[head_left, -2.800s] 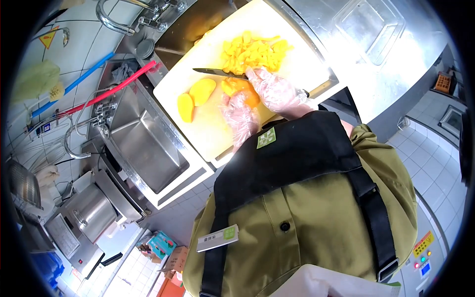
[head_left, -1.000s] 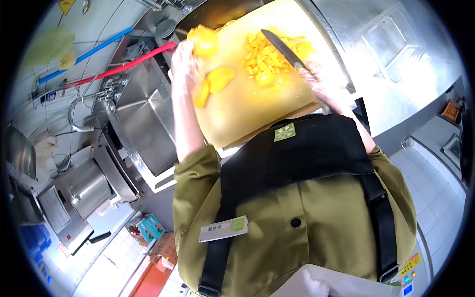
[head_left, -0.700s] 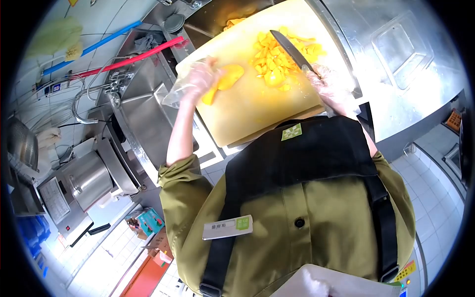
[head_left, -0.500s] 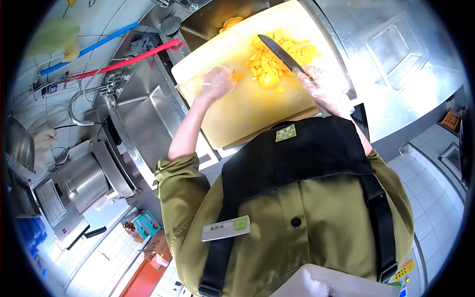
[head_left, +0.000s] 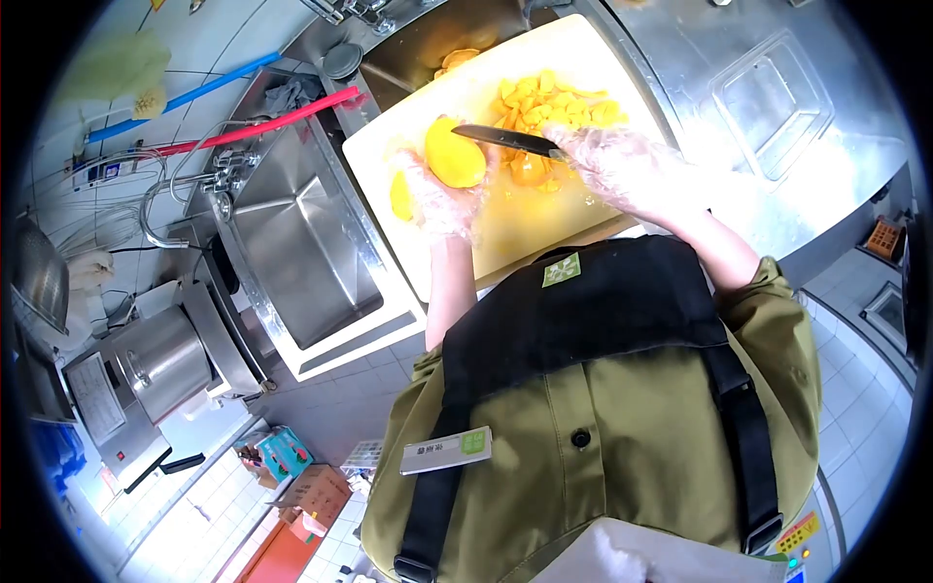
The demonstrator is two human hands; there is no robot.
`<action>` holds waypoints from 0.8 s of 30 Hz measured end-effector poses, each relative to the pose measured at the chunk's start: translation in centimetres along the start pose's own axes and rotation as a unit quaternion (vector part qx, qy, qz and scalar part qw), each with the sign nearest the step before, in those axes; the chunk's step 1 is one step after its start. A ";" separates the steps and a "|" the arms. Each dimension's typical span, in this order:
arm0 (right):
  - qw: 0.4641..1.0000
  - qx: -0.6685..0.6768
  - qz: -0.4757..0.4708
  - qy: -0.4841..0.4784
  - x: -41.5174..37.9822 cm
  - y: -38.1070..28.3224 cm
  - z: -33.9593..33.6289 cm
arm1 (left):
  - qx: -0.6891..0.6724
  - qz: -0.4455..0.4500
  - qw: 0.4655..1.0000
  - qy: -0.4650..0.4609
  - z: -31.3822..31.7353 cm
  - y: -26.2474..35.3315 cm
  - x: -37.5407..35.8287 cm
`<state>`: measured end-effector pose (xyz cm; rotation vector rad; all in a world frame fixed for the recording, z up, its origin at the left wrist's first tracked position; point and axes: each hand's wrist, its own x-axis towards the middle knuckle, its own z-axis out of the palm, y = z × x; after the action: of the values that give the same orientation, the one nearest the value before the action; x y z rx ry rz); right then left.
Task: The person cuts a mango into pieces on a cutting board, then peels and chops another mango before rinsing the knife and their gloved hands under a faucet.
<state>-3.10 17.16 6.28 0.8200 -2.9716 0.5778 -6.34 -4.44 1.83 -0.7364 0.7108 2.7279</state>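
Note:
My left hand (head_left: pixel 445 204), in a clear plastic glove, is closed around a piece of peeled mango (head_left: pixel 455 158), smooth and bright yellow. Another yellow piece (head_left: pixel 400 195) shows at the outer side of that hand. The knife (head_left: pixel 515 140) has a dark blade that points left, its tip overlapping the mango's edge in this view. My right hand (head_left: pixel 627 173), gloved the same way, grips its handle. Below both hands lies a pale cutting board (head_left: pixel 394 131), with a heap of chopped mango (head_left: pixel 554 102) on its far half, beyond the knife.
Orange peelings (head_left: pixel 457 61) lie in the metal basin behind the board. At left is a steel sink (head_left: pixel 301 243) with a tap (head_left: pixel 155 209) and a red hose (head_left: pixel 262 119). A steel counter (head_left: pixel 671 58) adjoins the board at right.
My left hand has moved right and nearer the knife, and a large mango piece now shows in it. The knife has swung lower and flatter, its tip now at that piece.

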 end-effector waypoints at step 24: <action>0.988 -0.065 -0.137 -0.023 0.5 0.3 -0.9 | 0.307 0.202 0.924 -0.106 -0.2 0.1 1.8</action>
<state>-3.80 17.48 7.09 1.2141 -2.8256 0.3520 -7.84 -4.49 0.74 -0.1539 1.7011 2.5898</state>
